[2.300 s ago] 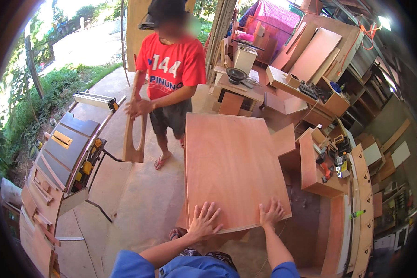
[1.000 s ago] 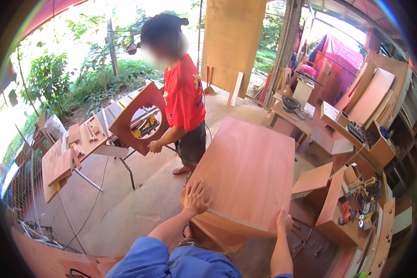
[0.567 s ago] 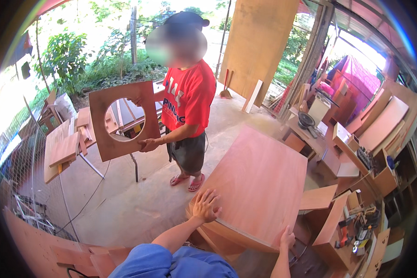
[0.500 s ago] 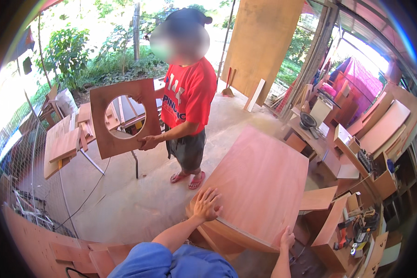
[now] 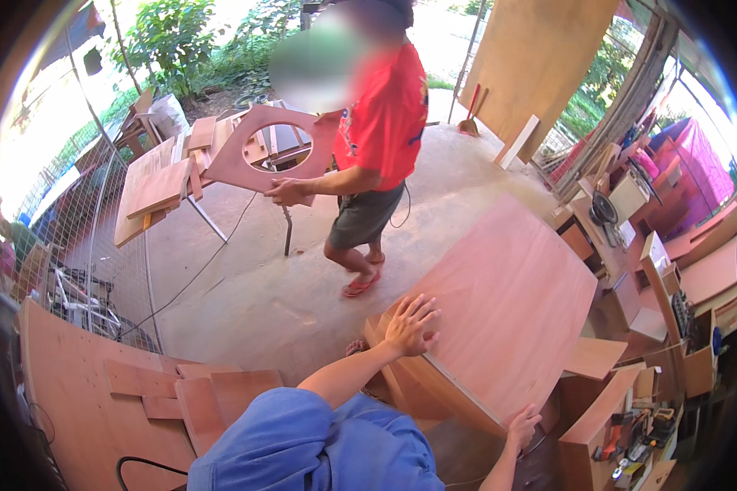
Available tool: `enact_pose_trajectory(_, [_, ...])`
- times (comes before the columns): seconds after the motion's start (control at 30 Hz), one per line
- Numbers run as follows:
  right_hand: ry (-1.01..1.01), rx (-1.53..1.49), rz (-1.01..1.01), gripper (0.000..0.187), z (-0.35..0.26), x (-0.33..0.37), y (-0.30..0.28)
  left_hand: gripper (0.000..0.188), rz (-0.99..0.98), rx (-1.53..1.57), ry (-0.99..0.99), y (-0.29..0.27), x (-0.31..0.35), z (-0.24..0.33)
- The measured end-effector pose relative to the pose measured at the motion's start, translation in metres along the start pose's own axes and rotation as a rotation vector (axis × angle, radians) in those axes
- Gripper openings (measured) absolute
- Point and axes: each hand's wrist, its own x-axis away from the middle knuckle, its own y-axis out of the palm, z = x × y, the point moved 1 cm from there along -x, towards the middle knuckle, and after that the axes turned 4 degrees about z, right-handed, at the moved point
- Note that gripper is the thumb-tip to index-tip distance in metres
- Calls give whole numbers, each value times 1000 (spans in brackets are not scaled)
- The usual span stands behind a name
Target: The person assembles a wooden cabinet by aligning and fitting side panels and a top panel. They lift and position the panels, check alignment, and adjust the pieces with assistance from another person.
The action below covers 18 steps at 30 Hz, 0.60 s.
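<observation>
A large box-like wooden piece with a smooth reddish plywood top stands right in front of me. My left hand lies on its near left edge, palm down with fingers spread. At its near right corner, my right hand rests against the edge with its fingers loosely extended; the palm side is hidden. Beyond the box, a co-worker in a red shirt holds a square plywood board with a round cutout in both hands, tilted toward a work table.
Stacked boards lie on the table at left, near a wire mesh fence. Loose wooden pieces lie at lower left. A wooden tray with hand tools stands at right. A cable crosses the concrete floor.
The co-worker has turned left and tilted the cutout board flatter over the table. My view has shifted left and down; both my hands stay at the box.
</observation>
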Motion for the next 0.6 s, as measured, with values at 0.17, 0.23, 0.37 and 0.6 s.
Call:
enact_pose_trajectory(0.17, [193,-157,-48,74,-20,20,-26,56,58,-26,22,0,-5,4])
enact_pose_trajectory(0.23, [221,-192,27,58,-28,24,-32,46,99,-109,132,-1,-8,6])
enact_pose_trajectory(0.37, [237,-296,189,60,-28,19,-24,51,47,-168,220,4,-18,13])
enact_pose_trajectory(0.6, [233,-447,161,69,10,5,-3,41,147,-348,492,6,5,33])
